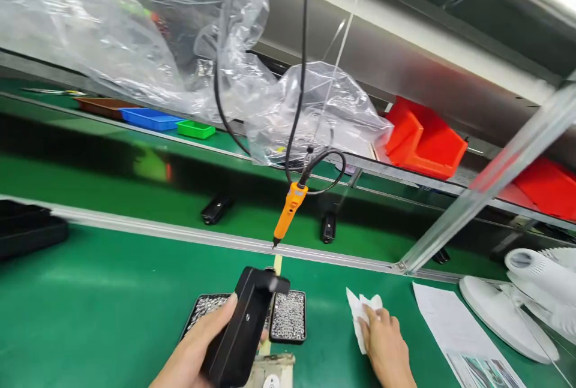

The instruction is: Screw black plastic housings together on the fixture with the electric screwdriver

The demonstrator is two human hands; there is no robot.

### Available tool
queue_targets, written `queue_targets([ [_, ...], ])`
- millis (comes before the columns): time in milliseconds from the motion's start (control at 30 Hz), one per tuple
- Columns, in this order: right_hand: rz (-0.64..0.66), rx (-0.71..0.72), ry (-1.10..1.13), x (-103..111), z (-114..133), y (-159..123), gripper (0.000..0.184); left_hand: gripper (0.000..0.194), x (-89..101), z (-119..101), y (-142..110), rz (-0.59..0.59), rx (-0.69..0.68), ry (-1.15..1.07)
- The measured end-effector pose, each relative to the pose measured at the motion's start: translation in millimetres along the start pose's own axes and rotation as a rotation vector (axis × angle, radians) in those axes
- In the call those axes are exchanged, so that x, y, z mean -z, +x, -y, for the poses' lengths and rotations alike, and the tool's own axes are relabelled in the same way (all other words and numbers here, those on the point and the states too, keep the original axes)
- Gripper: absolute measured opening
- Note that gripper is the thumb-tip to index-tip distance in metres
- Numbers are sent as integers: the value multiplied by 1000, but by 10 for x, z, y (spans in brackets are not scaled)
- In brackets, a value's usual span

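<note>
My left hand [197, 342] is wrapped round a long black plastic housing [240, 331], held tilted above the bench. Its hollow side faces right. Two shallow black trays of small shiny metal parts lie behind and beside it; the right tray [288, 316] shows fully, while the left tray [206, 307] is partly covered by the housing and my hand. Over on the right, my right hand [386, 343] pinches a crumpled white tissue [360, 316] at the green bench top. An orange electric screwdriver [290, 211] hangs from its cable beyond the housing, touching neither hand.
A worn block-like fixture [272, 370] stands at the front edge. Printed sheets [454, 328] and a white fan [508, 310] are at right. Red bins [418, 142], small coloured trays [150, 118] and plastic sheeting [135, 40] occupy the shelf. A metal post [486, 184] rises at right.
</note>
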State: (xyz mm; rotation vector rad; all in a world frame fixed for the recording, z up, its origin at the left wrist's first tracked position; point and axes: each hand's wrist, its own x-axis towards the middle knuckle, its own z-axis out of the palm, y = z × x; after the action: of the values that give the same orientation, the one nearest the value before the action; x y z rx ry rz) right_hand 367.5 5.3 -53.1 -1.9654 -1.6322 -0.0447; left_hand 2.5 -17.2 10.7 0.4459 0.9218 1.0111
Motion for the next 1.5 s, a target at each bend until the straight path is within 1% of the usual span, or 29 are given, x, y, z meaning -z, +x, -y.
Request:
queue_targets([
  [67, 52, 9, 36, -51, -71, -6, 44, 47, -13, -70, 12, 17, 68, -197],
  [100, 86, 33, 61, -59, -26, -10, 45, 45, 7, -67, 34, 29, 74, -246],
  [133, 119, 58, 108, -50, 72, -20, 46, 45, 35, -48, 58, 38, 78, -272],
  [200, 178, 90, 281, 23, 411, -74, 43, 48, 95, 12, 100, 77, 83, -273],
  [267, 236, 63, 637, 136, 877, -163, 37, 51, 130, 61, 119, 103, 86, -252],
  [300, 265, 65, 772, 187, 1127, -209, 32, 52, 135, 74, 121, 100, 83, -245],
  [333, 309, 110, 842, 221, 1368, -251, 27, 52, 132, 81, 121, 94, 81, -249],
  [367, 347, 205, 867, 234, 1588, -288, 21, 51, 126, 83, 120, 88, 78, -264],
  [400, 353, 338, 850, 223, 1779, -318, 14, 50, 118, 84, 120, 81, 70, -292],
  [433, 316, 486, 808, 188, 1934, -342, 8, 48, 111, 88, 123, 85, 62, -329],
  [500, 136, 720, 676, 70, 2141, -381, 13, 48, 109, 107, 136, 129, 41, -412],
  [533, 45, 792, 596, 3, 2200, -397, 16, 48, 114, 122, 145, 158, 23, -446],
  [567, -32, 835, 522, -59, 2239, -409, 18, 48, 120, 140, 153, 184, 2, -471],
  [633, -140, 863, 422, -148, 2280, -423, 19, 44, 130, 175, 160, 199, -39, -491],
  [700, -207, 863, 388, -181, 2303, -431, 19, 40, 133, 198, 149, 155, -60, -464],
  [733, -223, 857, 382, -184, 2313, -437, 19, 38, 132, 206, 137, 122, -63, -441],
  [800, -214, 859, 371, -180, 2329, -460, 19, 35, 131, 213, 112, 56, -97, -401],
  [867, -189, 886, 366, -171, 2339, -486, 18, 34, 133, 214, 95, 34, -149, -388],
  [933, -183, 899, 349, -155, 2341, -493, 18, 37, 131, 208, 91, 82, -146, -398],
  [1000, -206, 890, 320, -132, 2334, -477, 18, 39, 123, 198, 94, 147, -88, -400],
  [1067, -222, 890, 315, -113, 2319, -455, 18, 40, 111, 191, 95, 156, -54, -381],
  [1167, -182, 920, 359, -120, 2285, -451, 19, 41, 98, 195, 88, 108, -88, -361],
  [1200, -168, 918, 363, -133, 2274, -457, 19, 41, 97, 199, 85, 110, -96, -364],
  [1300, -193, 889, 362, -172, 2256, -477, 21, 40, 101, 206, 89, 151, -80, -363],
  [1367, -176, 877, 436, -165, 2250, -470, 21, 38, 115, 208, 105, 175, -73, -360],
  [1400, -125, 864, 505, -140, 2243, -454, 20, 38, 125, 208, 116, 178, -73, -368],
  [1433, -50, 819, 585, -100, 2232, -427, 18, 38, 136, 207, 127, 174, -70, -380],
  [1467, 37, 730, 664, -46, 2216, -388, 14, 39, 145, 206, 138, 165, -64, -391],
  [1500, 121, 592, 738, 17, 2197, -340, 10, 41, 152, 205, 147, 151, -56, -392],
])
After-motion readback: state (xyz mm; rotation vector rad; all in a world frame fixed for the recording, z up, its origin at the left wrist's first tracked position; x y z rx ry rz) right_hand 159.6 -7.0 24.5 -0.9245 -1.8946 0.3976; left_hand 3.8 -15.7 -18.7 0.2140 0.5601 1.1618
